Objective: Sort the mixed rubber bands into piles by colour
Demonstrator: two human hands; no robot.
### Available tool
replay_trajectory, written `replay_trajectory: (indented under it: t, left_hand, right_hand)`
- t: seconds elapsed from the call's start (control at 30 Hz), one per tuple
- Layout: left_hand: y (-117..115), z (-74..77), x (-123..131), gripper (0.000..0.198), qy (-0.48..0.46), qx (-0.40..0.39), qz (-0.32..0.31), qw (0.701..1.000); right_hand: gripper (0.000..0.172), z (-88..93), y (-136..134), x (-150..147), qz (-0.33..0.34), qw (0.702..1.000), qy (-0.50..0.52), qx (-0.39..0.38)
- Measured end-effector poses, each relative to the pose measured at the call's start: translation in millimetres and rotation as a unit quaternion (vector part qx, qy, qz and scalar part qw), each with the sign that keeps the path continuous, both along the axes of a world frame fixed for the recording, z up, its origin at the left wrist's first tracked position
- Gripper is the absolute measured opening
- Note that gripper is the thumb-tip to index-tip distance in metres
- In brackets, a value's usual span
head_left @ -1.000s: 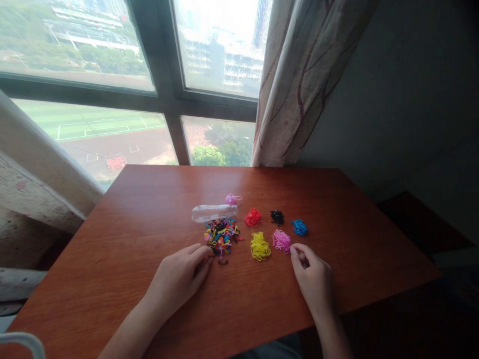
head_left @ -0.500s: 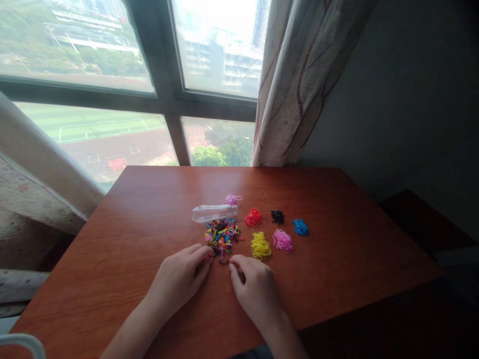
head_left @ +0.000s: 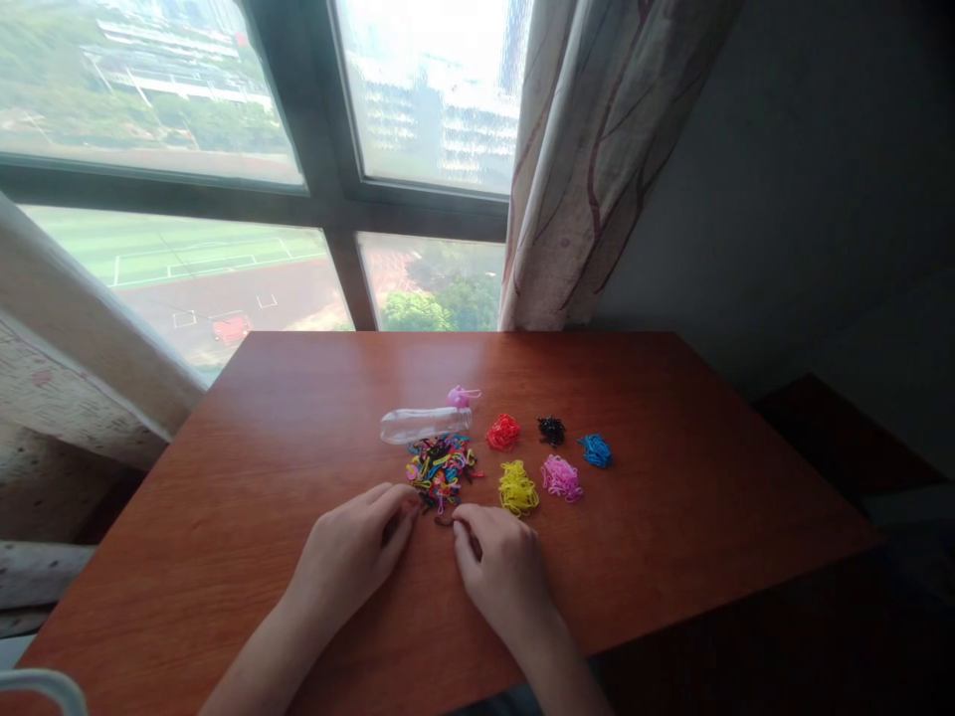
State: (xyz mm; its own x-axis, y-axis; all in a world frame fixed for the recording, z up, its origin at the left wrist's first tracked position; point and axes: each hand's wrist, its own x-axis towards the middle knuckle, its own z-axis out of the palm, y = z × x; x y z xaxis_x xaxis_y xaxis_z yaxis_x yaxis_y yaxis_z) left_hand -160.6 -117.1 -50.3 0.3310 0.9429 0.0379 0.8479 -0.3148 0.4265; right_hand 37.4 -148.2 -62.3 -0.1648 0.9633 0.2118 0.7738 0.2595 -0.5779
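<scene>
A mixed pile of colourful small bands (head_left: 440, 467) lies on the brown table, just beyond my hands. My left hand (head_left: 365, 542) is at the pile's near left edge, thumb and fingertips closed; what they pinch is too small to tell. My right hand (head_left: 499, 557) is closed too, its fingertips beside a dark brown band (head_left: 443, 520); anything within them is hidden. To the right of the mixed pile are single-colour heaps: red (head_left: 502, 432), black (head_left: 551, 431), blue (head_left: 596, 450), yellow (head_left: 517, 488) and pink (head_left: 562, 477).
Behind the mixed pile lies a clear plastic bottle (head_left: 425, 425), with a pink item (head_left: 460, 397) by its right end. The table (head_left: 671, 517) stands against a window, with curtains (head_left: 567, 179) at both sides. A pale curved rail (head_left: 45, 681) shows at the lower left.
My left hand has drawn back very slightly from the mixed pile. The whole view has shifted a little; the heaps look the same.
</scene>
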Motion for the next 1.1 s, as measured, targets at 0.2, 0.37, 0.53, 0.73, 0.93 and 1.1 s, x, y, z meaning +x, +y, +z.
replay_trajectory:
  t: [0.2,0.37,0.53,0.73,0.93,1.1]
  left_hand:
    - [0.9,-0.9,0.0,0.024,0.015,0.005,-0.013,1.0]
    - [0.3,-2.4,-0.9,0.022,0.01,0.01,-0.03,0.999]
    - [-0.1,-2.5,-0.8,0.022,0.004,0.007,-0.045,0.999]
    - [0.0,-2.7,-0.3,0.021,-0.005,0.002,-0.056,0.998]
    - [-0.3,-0.1,1.4,0.02,-0.013,0.003,-0.066,0.998]
    - [-1.9,1.2,4.7,0.021,-0.021,0.02,-0.089,0.996]
  right_hand:
    - [0.018,-0.1,0.5,-0.4,0.001,1.0,0.013,-0.001]
    - [0.018,-1.9,0.9,0.4,0.004,1.0,0.017,0.003]
    - [0.018,-2.7,1.0,1.1,0.008,1.0,0.02,0.004]
    - [0.017,-2.6,0.4,1.3,0.01,1.0,0.02,0.001]
    - [0.017,-1.2,1.0,1.3,0.012,1.0,0.017,-0.004]
    - [0.017,-1.6,2.1,1.6,0.014,1.0,0.013,-0.001]
